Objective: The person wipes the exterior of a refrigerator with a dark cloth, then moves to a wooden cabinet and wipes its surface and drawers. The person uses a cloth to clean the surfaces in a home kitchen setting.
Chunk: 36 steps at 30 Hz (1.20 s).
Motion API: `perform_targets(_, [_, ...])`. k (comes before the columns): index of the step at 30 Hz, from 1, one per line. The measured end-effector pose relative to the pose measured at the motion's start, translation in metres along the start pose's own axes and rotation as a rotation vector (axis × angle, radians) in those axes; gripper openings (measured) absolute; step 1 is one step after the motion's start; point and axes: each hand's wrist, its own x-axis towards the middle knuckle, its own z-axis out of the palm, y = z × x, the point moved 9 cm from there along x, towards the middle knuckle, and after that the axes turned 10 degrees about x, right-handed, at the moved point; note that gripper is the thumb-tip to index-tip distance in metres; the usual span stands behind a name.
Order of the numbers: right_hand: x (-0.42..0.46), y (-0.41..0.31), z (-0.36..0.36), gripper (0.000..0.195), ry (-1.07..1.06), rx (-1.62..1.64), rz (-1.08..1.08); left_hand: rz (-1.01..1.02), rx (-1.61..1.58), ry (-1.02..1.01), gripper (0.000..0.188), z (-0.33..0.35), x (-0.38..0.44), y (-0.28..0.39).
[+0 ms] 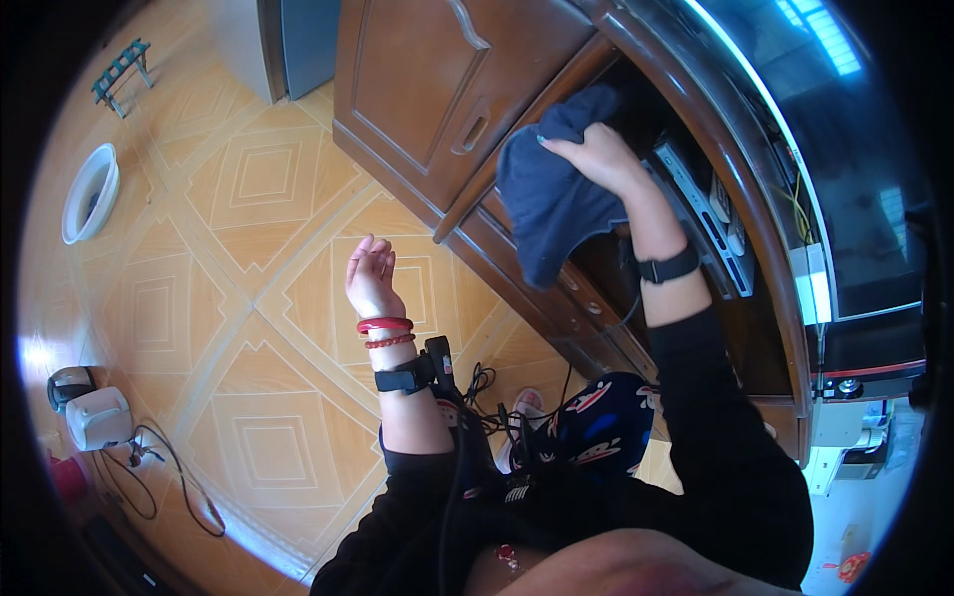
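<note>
My right hand (600, 153) grips a dark blue-grey cloth (548, 201) at the open compartment of a brown wooden cabinet (402, 82). The cloth hangs down over the compartment's front edge, and part of it reaches into the dark interior. Beside my right forearm, inside the compartment, lies a flat silver-grey electronic device (704, 216) with remote controls (727, 212) on it. My left hand (370, 276) is held above the tiled floor, palm partly up, its fingers loosely curved and holding nothing. Red bracelets and a black strap circle that wrist.
A large glossy television (850, 171) stands on the cabinet at the right. Dark cables (484, 395) hang near my legs. On the floor at left are a white basin (91, 194), a small green stool (121, 71) and a white appliance (99, 419) with a cord.
</note>
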Motion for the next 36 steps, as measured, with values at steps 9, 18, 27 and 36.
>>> perform_targets(9, [0.070,0.069,-0.035,0.062,0.001,0.110,0.230,0.003,-0.003,0.027,0.029,0.000,0.005,0.000])
perform_targets(18, [0.070,0.068,-0.060,0.061,0.156,-0.160,0.202,-0.016,-0.018,-0.043,0.027,0.009,0.004,-0.007])
perform_targets(27, [0.071,0.067,-0.034,0.051,-0.047,0.117,0.108,-0.031,0.049,-0.013,0.030,0.010,0.002,-0.001])
perform_targets(36, [0.075,0.066,-0.068,0.024,0.359,0.495,0.085,0.030,-0.011,-0.023,0.031,-0.001,-0.007,0.022])
